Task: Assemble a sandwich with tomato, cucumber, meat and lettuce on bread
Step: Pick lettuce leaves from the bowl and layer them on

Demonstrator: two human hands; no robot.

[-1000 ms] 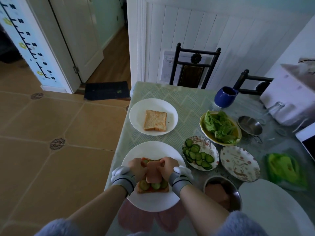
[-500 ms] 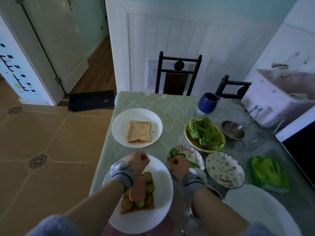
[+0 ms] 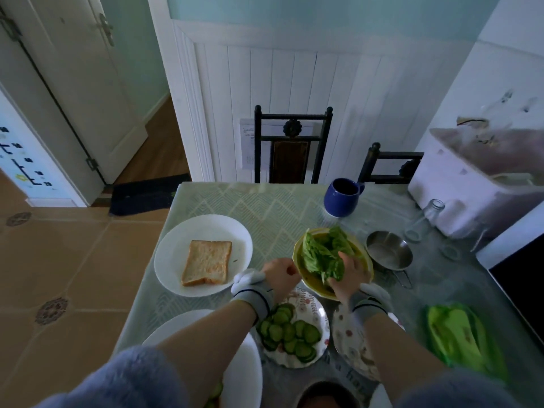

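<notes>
My right hand is inside the yellow bowl, fingers closed on a lettuce leaf. My left hand is a loose fist at the bowl's left rim; whether it touches the rim is unclear. A slice of toast lies on a white plate at the left. Cucumber slices sit on a patterned plate under my left wrist. The near white plate with the half-built sandwich is mostly hidden by my left arm.
A blue mug stands behind the bowl. A small metal bowl and a glass bottle are to the right. A green lettuce bag lies at the right. Another patterned plate lies under my right forearm. Chairs stand behind the table.
Both hands left the sandwich and moved forward to the yellow bowl. My right hand has closed on lettuce. The view has shifted up and right, pushing the sandwich plate out of sight.
</notes>
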